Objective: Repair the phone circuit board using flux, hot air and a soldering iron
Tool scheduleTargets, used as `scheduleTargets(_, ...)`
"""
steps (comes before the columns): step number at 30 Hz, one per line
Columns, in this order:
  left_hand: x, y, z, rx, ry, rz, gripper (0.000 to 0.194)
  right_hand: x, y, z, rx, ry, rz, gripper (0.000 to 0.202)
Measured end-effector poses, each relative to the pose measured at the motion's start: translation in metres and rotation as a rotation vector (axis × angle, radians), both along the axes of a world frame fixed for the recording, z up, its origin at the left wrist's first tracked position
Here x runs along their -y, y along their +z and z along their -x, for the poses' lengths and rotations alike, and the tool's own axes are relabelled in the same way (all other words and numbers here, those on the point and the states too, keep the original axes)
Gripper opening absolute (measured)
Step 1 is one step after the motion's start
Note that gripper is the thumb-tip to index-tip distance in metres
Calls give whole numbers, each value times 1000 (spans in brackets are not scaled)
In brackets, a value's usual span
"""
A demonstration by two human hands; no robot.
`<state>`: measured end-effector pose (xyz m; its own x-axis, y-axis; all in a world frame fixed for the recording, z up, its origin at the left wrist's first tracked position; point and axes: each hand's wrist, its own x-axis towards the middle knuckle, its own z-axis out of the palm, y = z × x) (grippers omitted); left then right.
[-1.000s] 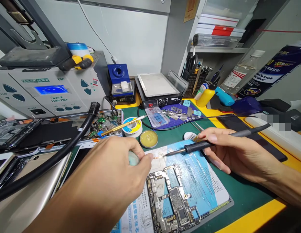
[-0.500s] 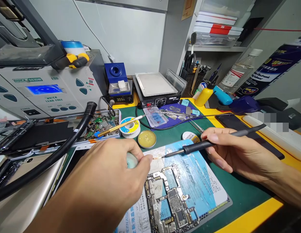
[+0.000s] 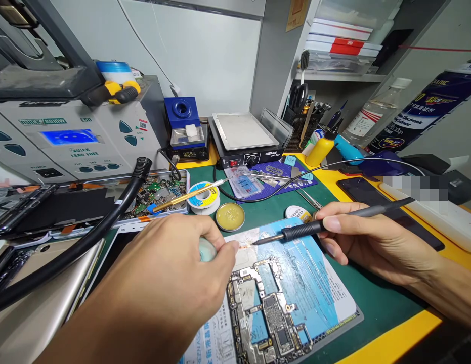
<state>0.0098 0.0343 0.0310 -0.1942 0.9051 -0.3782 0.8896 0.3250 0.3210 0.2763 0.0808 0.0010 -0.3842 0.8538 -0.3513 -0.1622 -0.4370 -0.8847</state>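
My right hand (image 3: 366,232) grips a black soldering iron (image 3: 303,231), whose tip touches or nearly touches a thin copper-coloured strip (image 3: 245,246) over the blue and white pad (image 3: 311,273). Thumb and forefinger of my left hand (image 3: 178,268) pinch the strip's left end, and a pale green round spool (image 3: 207,249) shows partly between those fingers. A phone circuit board (image 3: 273,313) lies on the pad just below the iron's tip. Behind the pad sits an open tin of yellowish paste (image 3: 230,216).
A solder spool (image 3: 203,197) with a gold-coloured tool (image 3: 189,196) across it lies behind my left hand. At left are a rework station (image 3: 68,136) and a black hose (image 3: 106,222). A heating plate (image 3: 245,132) stands at the back, a yellow bottle (image 3: 320,147) right of it.
The iron and my right hand have shifted slightly left, its tip further along the strip. The iron's cable now arcs higher at the right. My left hand is almost unmoved.
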Motion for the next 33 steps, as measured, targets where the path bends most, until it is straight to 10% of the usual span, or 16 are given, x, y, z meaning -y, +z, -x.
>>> scheduleTargets(33, -2, 0, 1, -38, -17, -14, 36, -1, -4, -9, 11, 27, -41, 16)
